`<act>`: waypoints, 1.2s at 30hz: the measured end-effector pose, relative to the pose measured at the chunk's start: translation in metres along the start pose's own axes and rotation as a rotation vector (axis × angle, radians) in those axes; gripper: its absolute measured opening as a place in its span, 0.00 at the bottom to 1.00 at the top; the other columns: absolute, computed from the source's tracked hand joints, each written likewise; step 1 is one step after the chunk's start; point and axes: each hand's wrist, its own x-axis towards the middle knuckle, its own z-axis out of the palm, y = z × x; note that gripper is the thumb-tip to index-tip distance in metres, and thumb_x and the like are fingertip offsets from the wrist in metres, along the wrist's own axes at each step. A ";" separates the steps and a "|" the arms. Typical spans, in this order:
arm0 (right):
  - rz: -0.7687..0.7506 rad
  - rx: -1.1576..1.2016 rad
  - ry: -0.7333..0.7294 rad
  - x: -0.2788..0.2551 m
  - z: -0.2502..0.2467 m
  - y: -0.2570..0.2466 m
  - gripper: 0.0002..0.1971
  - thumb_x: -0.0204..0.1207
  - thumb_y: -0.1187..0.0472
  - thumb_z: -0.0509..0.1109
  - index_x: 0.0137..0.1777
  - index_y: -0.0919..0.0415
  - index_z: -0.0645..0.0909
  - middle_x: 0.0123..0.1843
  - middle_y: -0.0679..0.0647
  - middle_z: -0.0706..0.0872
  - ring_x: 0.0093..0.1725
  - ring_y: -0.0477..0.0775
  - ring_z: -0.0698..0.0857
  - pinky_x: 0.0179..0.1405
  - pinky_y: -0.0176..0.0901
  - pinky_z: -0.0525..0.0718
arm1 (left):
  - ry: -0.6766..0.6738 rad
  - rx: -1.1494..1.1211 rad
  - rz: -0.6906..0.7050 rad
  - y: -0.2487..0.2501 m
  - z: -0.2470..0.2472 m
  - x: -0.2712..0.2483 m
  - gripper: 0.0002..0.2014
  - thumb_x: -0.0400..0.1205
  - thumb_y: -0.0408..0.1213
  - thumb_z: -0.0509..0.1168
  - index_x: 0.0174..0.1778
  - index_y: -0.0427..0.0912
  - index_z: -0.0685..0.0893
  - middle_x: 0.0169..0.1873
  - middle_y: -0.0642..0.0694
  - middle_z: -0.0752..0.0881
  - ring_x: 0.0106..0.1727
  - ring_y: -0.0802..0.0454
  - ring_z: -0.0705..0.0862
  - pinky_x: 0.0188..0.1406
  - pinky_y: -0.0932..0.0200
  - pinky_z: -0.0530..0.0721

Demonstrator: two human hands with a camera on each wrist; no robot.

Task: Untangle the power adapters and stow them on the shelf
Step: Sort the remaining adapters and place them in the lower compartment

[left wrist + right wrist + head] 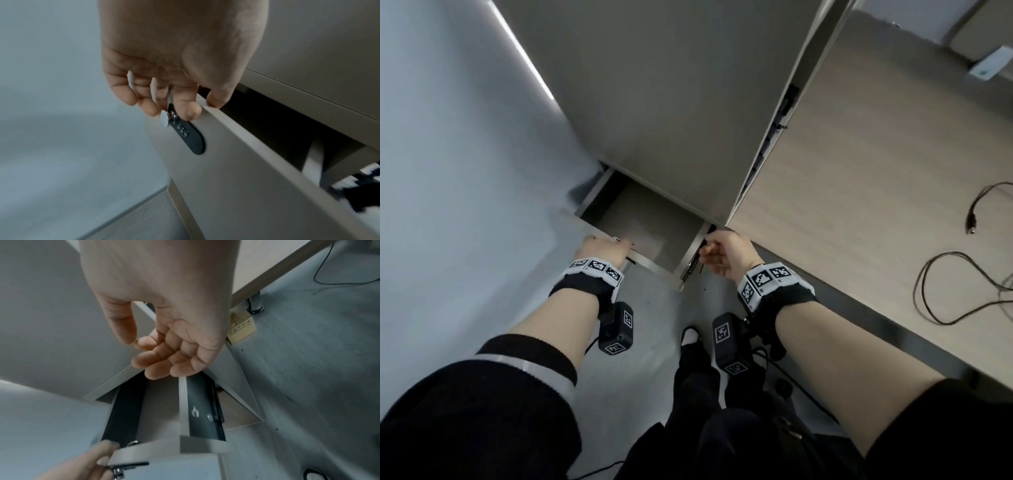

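At the far left of the head view lies bare grey floor, and next to it the left hand grips the front panel of a pulled-out drawer at the foot of a tall grey cabinet. In the left wrist view its thumb hooks over the panel's top edge while the fingers curl round a small metal key or pull at the black combination lock; which of the two it is cannot be told. The drawer stands partly open and, as far as its visible floor shows, holds nothing. Just right of it the right hand hovers by the drawer's right side rail, its fingers loosely curled and holding nothing. Further right, on the wooden desk, a thin dark cable with a barrel plug lies in loose loops, well apart from both hands; the adapter bricks themselves are out of view, and no shelf can be picked out for certain. As a judgement, the task is barely begun: a storage place is being opened, nothing is stowed, and the untangling and carrying of the adapters all appear to be left.
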 end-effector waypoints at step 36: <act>-0.338 0.057 0.166 -0.072 -0.212 -0.055 0.12 0.77 0.66 0.66 0.33 0.57 0.72 0.26 0.53 0.75 0.25 0.49 0.74 0.25 0.35 0.68 | -0.310 0.309 0.784 0.226 0.115 -0.206 0.17 0.80 0.54 0.63 0.31 0.47 0.74 0.38 0.45 0.82 0.43 0.45 0.81 0.44 0.56 0.74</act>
